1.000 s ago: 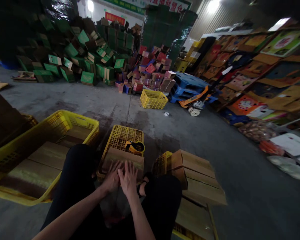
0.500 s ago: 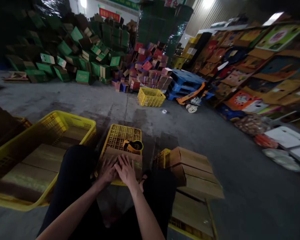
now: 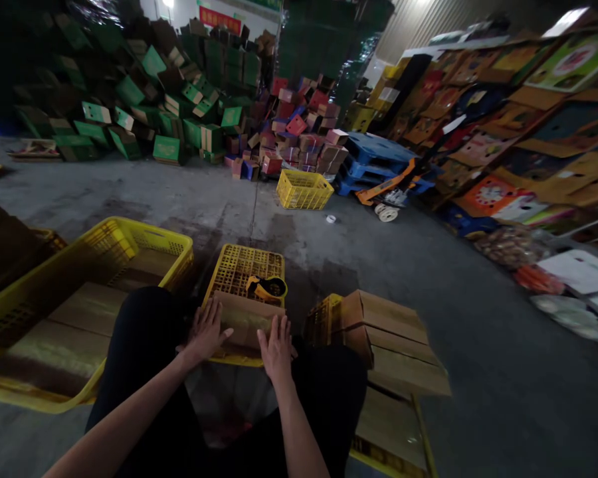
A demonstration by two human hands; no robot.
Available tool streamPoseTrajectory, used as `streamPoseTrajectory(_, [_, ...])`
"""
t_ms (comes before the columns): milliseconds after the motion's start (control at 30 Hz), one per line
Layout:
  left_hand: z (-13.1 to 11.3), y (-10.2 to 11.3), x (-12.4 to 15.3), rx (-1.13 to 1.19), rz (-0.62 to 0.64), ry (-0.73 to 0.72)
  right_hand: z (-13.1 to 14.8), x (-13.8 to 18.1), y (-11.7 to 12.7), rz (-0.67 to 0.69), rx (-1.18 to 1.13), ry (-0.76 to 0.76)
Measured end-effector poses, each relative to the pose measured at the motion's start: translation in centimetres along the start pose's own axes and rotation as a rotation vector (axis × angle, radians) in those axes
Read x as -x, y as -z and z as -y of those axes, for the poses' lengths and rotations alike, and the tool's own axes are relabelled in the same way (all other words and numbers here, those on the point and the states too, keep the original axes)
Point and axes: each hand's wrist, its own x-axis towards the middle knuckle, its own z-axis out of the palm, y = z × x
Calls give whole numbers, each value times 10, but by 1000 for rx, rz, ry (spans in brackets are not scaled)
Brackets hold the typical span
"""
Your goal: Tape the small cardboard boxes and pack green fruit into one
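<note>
A brown cardboard box (image 3: 246,318) lies on an upturned yellow crate (image 3: 242,269) between my knees. My left hand (image 3: 206,330) rests against the box's left end with fingers spread. My right hand (image 3: 277,345) lies flat at its right front corner, fingers stretched out. Just behind the box, on the crate, sits a yellow and black tape dispenser (image 3: 266,287).
A large yellow crate (image 3: 107,249) with flat cartons stands at my left. Stacked brown cartons (image 3: 389,338) lie at my right on another yellow crate. Farther off are a small yellow basket (image 3: 303,189), blue pallets (image 3: 373,156), heaps of green boxes (image 3: 144,99) and cardboard stacks (image 3: 518,126).
Both hands were together on top of the box; now they have slid apart to its left and right ends. The view shifted slightly.
</note>
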Motion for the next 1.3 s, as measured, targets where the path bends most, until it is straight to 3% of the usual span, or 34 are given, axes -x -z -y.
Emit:
streamPoseTrajectory(133, [-28,-14,16,92,-52,-132,21,10,-2,-39,20,15])
streamPoseTrajectory(267, [-52,-29,33,235,-22,-347,49,26,-4,-10,-72,233])
streamPoseTrajectory(433, [-49,-32,36,247,-1,-450,66,39,-4,4,-141,350])
streamPoseTrajectory(533, [-36,-21,28,191,54,-400,60,40,0,36,-150,334])
streamPoseTrajectory(633, [-22,-8,21,128,78,-242,43,39,5,40,-102,239])
streamPoseTrajectory(800, [-3,1,22,76,1,76,11,40,9,1,5,-26])
streamPoseTrajectory(933, [-3,-4,30,52,-70,163,8,44,4,-34,29,-92])
streamPoseTrajectory(1033, [-12,-9,34,60,-88,62,22,48,-2,-61,16,32])
streamPoseTrajectory(1167, [-22,-12,35,117,-18,-169,48,47,-5,-5,-80,237])
streamPoseTrajectory(1300, [-24,-13,35,175,15,-288,59,40,1,64,-156,293])
